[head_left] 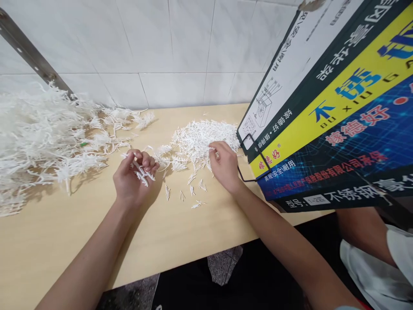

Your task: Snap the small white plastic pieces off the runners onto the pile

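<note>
My left hand (129, 183) is turned palm up above the table, its fingers curled round a branched white plastic piece (143, 175). More white prongs poke out by the thumb. At the near right edge of a heap of small white plastic pieces (193, 140) is my right hand (225, 167). Its thumb and fingers are drawn together in a pinch. Whatever lies between those fingertips is too small to make out. Several loose small pieces (192, 190) are scattered on the table between my hands.
A big tangled mound of white branched plastic (48, 133) covers the table's left side. On the right a large printed cardboard box (338, 112) stands tilted, with a black wire frame (247, 180) at its corner. Another person's arm (364, 234) shows behind it. A tiled wall (174, 90) backs the table (80, 241).
</note>
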`<state>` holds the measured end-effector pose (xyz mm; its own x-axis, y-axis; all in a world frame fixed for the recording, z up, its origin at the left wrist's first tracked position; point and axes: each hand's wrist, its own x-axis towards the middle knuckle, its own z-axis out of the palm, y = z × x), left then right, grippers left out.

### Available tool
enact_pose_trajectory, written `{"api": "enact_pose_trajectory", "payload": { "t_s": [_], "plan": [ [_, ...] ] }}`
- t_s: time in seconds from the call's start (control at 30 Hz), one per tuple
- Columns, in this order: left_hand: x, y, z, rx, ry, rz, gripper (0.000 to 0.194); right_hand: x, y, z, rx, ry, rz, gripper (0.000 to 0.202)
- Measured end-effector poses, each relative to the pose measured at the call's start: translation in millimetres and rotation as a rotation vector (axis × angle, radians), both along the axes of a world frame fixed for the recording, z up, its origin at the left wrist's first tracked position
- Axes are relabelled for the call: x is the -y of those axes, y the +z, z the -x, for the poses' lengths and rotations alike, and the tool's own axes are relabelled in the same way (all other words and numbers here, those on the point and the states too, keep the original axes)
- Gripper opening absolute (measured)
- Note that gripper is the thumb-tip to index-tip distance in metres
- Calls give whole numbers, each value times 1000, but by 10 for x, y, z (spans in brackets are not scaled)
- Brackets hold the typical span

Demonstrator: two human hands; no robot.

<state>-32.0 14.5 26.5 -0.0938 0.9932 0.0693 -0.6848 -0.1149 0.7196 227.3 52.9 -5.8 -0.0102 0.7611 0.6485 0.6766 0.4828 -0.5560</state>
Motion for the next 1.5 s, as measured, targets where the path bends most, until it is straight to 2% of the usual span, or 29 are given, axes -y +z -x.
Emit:
{"api": "enact_pose_trajectory", "payload": {
  "t_s": [0.1,0.2,0.23,0.37,0.43,0.47,0.57,0.67,0.77,0.8,0.87,0.93,1.0,1.13,1.2,1.37,1.5],
  "plan": [
    [7,6,50,121,10,-26,21,73,-32,137,141,8,31,21],
    [-12,-17,127,215,25,-54,22,128,-7,162,153,-2,-5,20],
    [-17,-22,142,232,23,-59,22,145,10,159,147,43,-22,23],
    [22,-2,96,211,-51,-65,24,208,46,203,178,370,-65,42],
    [73,18,36,148,-114,-70,25,218,20,252,207,452,-52,49],
    [99,26,8,105,-145,-74,26,213,1,272,210,465,-45,44],
    [166,32,-58,-86,-203,-126,30,179,-47,287,145,449,-33,20],
    [205,-1,-107,-495,-74,-254,22,175,-32,266,-15,369,41,11],
    [219,-67,-167,-1031,122,-379,21,221,16,280,-218,378,222,13],
    [218,-92,-188,-1161,158,-410,24,238,28,294,-305,408,292,16],
    [211,-135,-223,-1299,196,-436,26,265,41,324,-481,487,424,27],
    [204,-161,-242,-1326,206,-370,30,277,42,345,-595,557,512,33],
    [203,-168,-247,-1295,166,-261,31,279,34,354,-626,591,552,30],
    [214,-169,-264,-1220,14,-190,30,280,-1,360,-543,582,614,21],
    [222,-179,-288,-1217,-14,-178,30,283,-24,371,-498,580,658,22],
    [243,-207,-348,-1255,89,-210,22,301,-41,402,-524,604,685,17],
    [250,-205,-358,-1302,146,-231,21,349,10,389,-332,568,578,14]
  ]
}}
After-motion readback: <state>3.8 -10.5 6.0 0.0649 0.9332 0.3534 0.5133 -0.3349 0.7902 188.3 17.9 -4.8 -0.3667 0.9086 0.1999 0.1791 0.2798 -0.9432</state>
